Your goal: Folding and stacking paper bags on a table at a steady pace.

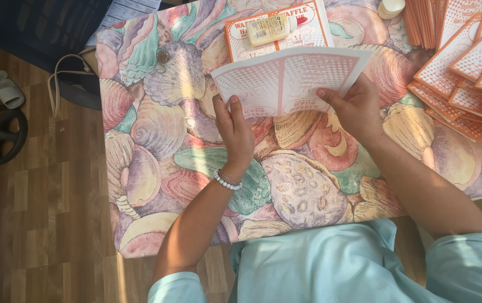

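A pale turquoise short-sleeved cotton shirt (330, 264) is worn, its soft fabric seen creased across the chest and at both sleeve hems. Both forearms are left bare below the sleeves. A slim beaded bracelet of white and silver beads (227, 180) is worn around the wrist of the left hand (235, 134).

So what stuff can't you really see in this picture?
- Head view: the far side of the paper sheet faces away from the camera.
- The left hand and right hand hide their fingers behind the sheet.
- The orange stack is cut off by the right edge.
- The glue bottle covers part of the sheet under it.
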